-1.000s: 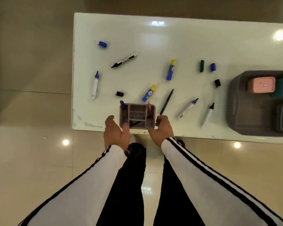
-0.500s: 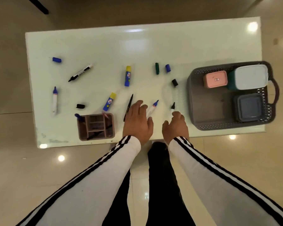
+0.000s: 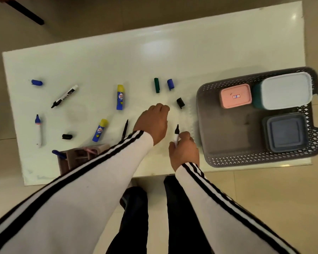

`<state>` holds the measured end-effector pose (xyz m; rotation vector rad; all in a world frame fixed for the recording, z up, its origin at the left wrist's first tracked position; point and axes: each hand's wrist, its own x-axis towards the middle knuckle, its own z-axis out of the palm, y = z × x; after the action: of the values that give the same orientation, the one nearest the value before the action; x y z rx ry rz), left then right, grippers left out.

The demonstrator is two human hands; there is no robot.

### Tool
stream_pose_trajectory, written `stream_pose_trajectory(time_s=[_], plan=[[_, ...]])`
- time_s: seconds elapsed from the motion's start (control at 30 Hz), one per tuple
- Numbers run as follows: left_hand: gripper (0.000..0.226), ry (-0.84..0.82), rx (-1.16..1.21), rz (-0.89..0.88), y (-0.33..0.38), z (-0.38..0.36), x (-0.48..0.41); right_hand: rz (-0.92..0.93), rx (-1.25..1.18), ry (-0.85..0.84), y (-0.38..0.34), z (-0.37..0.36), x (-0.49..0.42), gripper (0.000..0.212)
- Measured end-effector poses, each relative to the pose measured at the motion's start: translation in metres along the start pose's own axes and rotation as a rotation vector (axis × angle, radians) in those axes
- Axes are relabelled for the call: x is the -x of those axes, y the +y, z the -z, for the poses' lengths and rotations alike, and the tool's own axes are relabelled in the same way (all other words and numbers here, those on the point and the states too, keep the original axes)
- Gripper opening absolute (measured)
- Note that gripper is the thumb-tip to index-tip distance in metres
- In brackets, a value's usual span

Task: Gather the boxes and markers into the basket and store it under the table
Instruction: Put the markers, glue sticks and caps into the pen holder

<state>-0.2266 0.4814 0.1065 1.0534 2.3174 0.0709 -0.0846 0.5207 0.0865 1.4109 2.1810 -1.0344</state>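
Observation:
On the white table [image 3: 99, 61], a grey basket [image 3: 200, 129] at the right holds a pink box [image 3: 235, 96], a white-lidded teal box [image 3: 286, 90] and a grey box [image 3: 285, 132]. My right hand [image 3: 184, 153] grips a black-tipped white marker [image 3: 176, 134] just left of the basket. My left hand [image 3: 152, 121] is curled down over the spot where a blue-tipped marker lay; that marker is hidden under it. A black marker [image 3: 64, 96] and a blue-tipped marker [image 3: 38, 131] lie at the left, and a thin black pen [image 3: 125, 128] lies by my left wrist.
Two blue glue sticks [image 3: 120, 97] [image 3: 100, 130] lie mid-table. Loose caps: blue [image 3: 36, 82], green [image 3: 156, 85], blue [image 3: 170, 84], black [image 3: 180, 103], black [image 3: 67, 136]. A pink organiser [image 3: 77, 156] sits at the front edge, partly behind my left sleeve.
Both hands left the pink organiser and moved right. My right hand took hold of the black-tipped marker; my left hand closed over the blue-tipped one. The view shifted right.

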Motion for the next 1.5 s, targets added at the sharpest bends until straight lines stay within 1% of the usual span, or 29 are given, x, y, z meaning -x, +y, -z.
stream_pose_trajectory(time_s=[0.13,0.27,0.37,0.5,0.67,0.83,0.9,1.0,1.1,1.27,1.4,1.5], plan=[[0.041,0.027,-0.192,-0.049,0.017,0.005,-0.034,0.032,-0.148,0.046,-0.004,0.008,0.020,0.025],[0.051,0.006,-0.259,-0.105,0.027,0.000,-0.054,0.025,-0.208,0.041,0.003,0.007,0.039,0.026],[0.044,0.008,-0.265,-0.105,0.025,-0.004,-0.061,0.005,-0.230,0.017,0.008,0.006,0.046,0.025],[0.029,0.029,-0.189,-0.103,0.015,-0.005,-0.060,-0.002,-0.242,0.010,0.010,0.012,0.046,0.027],[0.028,0.108,0.200,-0.022,-0.006,0.010,-0.035,0.030,-0.210,0.049,-0.004,0.032,0.041,0.028],[0.031,0.131,0.455,0.047,-0.032,0.039,0.003,0.152,-0.230,0.166,-0.043,0.046,0.030,0.031],[0.032,0.134,0.485,0.033,-0.040,0.046,0.014,0.203,-0.220,0.171,-0.058,0.048,0.026,0.030],[0.031,0.178,0.482,0.016,-0.054,0.052,0.029,0.263,-0.183,0.128,-0.074,0.046,0.026,0.028],[0.031,0.224,0.468,0.033,-0.069,0.056,0.045,0.316,-0.134,0.110,-0.083,0.042,0.032,0.027],[0.030,0.256,0.464,0.041,-0.095,0.056,0.074,0.397,-0.044,0.070,-0.100,0.029,0.050,0.025],[0.033,0.241,0.468,0.054,-0.121,0.053,0.098,0.477,0.055,0.037,-0.112,0.014,0.069,0.026],[0.032,0.222,0.482,0.056,-0.136,0.050,0.120,0.527,0.069,0.022,-0.124,-0.002,0.085,0.026]])
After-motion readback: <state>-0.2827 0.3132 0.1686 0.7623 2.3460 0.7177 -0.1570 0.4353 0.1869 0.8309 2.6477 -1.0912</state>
